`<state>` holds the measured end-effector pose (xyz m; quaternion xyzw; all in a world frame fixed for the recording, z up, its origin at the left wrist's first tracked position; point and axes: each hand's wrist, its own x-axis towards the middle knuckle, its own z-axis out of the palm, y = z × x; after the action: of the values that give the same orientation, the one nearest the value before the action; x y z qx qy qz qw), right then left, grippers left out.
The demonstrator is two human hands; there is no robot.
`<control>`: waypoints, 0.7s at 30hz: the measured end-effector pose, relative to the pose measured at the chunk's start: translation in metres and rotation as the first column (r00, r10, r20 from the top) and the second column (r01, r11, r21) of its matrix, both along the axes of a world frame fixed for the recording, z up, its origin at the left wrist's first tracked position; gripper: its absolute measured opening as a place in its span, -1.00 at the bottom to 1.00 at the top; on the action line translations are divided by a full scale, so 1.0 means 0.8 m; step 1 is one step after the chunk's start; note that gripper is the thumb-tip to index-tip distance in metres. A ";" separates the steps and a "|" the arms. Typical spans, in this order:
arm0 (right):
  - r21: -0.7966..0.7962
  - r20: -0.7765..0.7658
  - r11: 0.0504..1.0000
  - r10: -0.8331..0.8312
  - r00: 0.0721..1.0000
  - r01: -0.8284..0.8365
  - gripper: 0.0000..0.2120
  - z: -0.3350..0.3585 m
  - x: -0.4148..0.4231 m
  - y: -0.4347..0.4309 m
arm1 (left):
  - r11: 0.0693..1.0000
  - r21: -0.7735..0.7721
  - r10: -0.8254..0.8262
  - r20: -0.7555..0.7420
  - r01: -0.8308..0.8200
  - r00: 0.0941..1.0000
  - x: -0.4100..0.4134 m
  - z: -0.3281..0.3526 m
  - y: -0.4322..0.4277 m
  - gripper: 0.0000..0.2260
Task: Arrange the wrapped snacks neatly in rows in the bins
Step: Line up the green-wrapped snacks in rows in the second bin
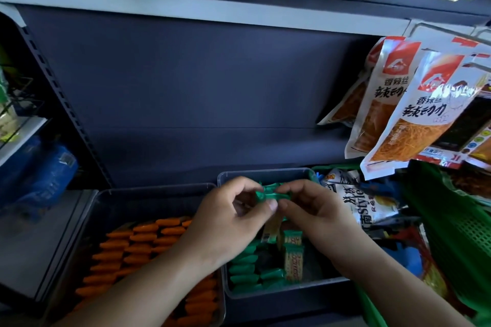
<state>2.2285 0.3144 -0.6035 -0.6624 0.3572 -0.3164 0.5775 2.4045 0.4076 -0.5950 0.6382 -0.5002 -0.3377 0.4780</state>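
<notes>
Both hands pinched one green wrapped snack [269, 194] between them, fingers curled. Rows of orange snacks [138, 249] filled the left bin [148, 190], down-left of the left hand [231, 220]; green snacks [244, 268] lay in the right bin [287, 290] beneath the right hand [316, 217].

back panel [199, 87]: dark blue-grey | shelf edge [186, 12]: pale strip above | slotted upright [66, 103]: left | light: dim
</notes>
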 end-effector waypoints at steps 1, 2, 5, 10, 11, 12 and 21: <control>-0.025 -0.024 1.000 0.013 1.000 -0.014 -0.83 0.000 -0.001 0.000 | 1.000 0.003 0.012 0.012 -0.012 1.000 0.002 0.000 0.000 -0.87; -0.043 -0.042 0.999 0.032 0.999 -0.034 -0.82 0.000 -0.001 0.000 | 1.000 0.010 0.014 0.018 -0.014 1.000 0.004 0.000 -0.002 -0.84; -0.061 -0.064 0.997 0.039 0.997 -0.043 -0.81 0.000 -0.002 0.000 | 0.997 0.075 0.013 -0.037 -0.010 0.999 0.005 0.001 -0.003 -0.75; 0.017 0.003 0.991 -0.136 0.991 0.136 -0.92 -0.001 -0.003 -0.008 | 0.972 0.199 -0.125 -0.009 0.124 0.992 0.008 -0.016 -0.003 -0.63; 0.046 0.010 0.984 -0.172 0.985 0.171 -0.93 -0.001 -0.002 -0.010 | 0.969 0.202 -0.152 0.022 0.145 0.988 0.006 -0.019 -0.002 -0.58; 0.067 0.012 0.979 -0.192 0.981 0.191 -0.92 -0.001 -0.002 -0.012 | 0.968 0.197 -0.169 0.057 0.155 0.984 0.003 -0.021 -0.001 -0.57; 0.064 -0.055 0.976 -0.206 0.977 0.210 -0.82 0.004 -0.001 -0.003 | 0.995 0.073 -0.092 0.354 0.070 0.931 -0.011 -0.028 0.001 -0.50</control>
<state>2.2281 0.3117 -0.6006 -0.6081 0.4490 -0.3467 0.5554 2.3956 0.4086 -0.6172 0.6816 -0.5942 -0.2504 0.3460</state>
